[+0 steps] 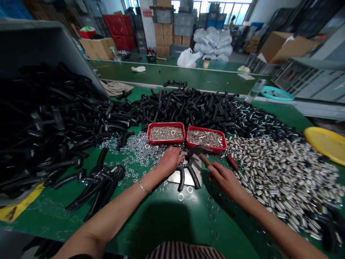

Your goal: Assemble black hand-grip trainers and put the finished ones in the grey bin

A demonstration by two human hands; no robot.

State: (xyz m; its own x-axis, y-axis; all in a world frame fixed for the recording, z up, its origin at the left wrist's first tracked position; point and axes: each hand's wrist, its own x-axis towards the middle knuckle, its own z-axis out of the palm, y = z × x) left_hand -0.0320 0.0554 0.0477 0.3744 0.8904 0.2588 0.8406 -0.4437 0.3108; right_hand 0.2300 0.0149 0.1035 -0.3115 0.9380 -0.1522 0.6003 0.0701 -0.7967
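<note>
A black plastic spring clamp (182, 177) lies on a flat metal plate (198, 168), its two handles pointing towards me. My left hand (170, 160) is closed at the clamp's upper end, fingertips pressed on it; whether a small part is pinched there too is hidden. In my right hand (222, 177) is a hammer (205, 160), gripped by its wooden handle. The hammer's dark head is over the upper end of the clamp, close to my left fingertips. Whether it touches cannot be made out. Loose rings (180, 196) lie just in front of the plate.
Two red trays (185, 133) of small metal parts stand behind the plate. Metal springs (280, 180) are heaped at right, nuts or washers (134, 154) at left. Black clamp parts (188, 108) are piled behind. A grey bin (54, 32) tips at left; a red-handled tool (232, 162) lies beside the springs.
</note>
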